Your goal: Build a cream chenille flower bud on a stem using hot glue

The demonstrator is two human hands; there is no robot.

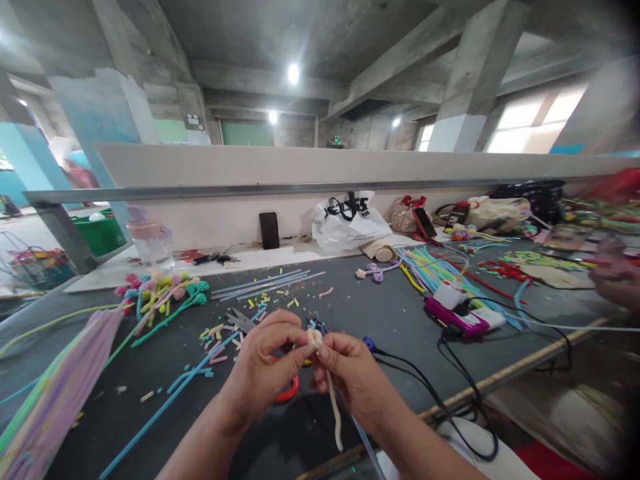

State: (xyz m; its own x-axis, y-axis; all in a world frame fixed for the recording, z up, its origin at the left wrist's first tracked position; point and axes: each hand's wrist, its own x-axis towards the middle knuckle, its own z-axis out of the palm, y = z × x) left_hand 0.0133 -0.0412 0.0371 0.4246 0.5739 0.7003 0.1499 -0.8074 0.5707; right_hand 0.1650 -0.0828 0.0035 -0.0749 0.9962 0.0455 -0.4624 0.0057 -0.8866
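Observation:
Between my fingertips is a small cream pipe cleaner flower (315,339), its loose cream end hanging below. My left hand (273,357) pinches the flower from the left, and my right hand (350,370) pinches it from the right. Both hands are closed and raised over the dark table. Partly hidden behind my left hand lie scissors (242,321) with orange-red handles. A light blue pipe cleaner (165,403) runs diagonally across the table to the left. Short cut pieces in several colours are scattered around the scissors.
Finished fuzzy flowers (165,293) and a lilac pipe cleaner bundle (83,373) lie left. A purple power strip (457,317) with black cables stands right. Along the back are a phone (269,231), a white bag (350,223) and a bottle (150,243). Another person's hand (617,273) shows far right.

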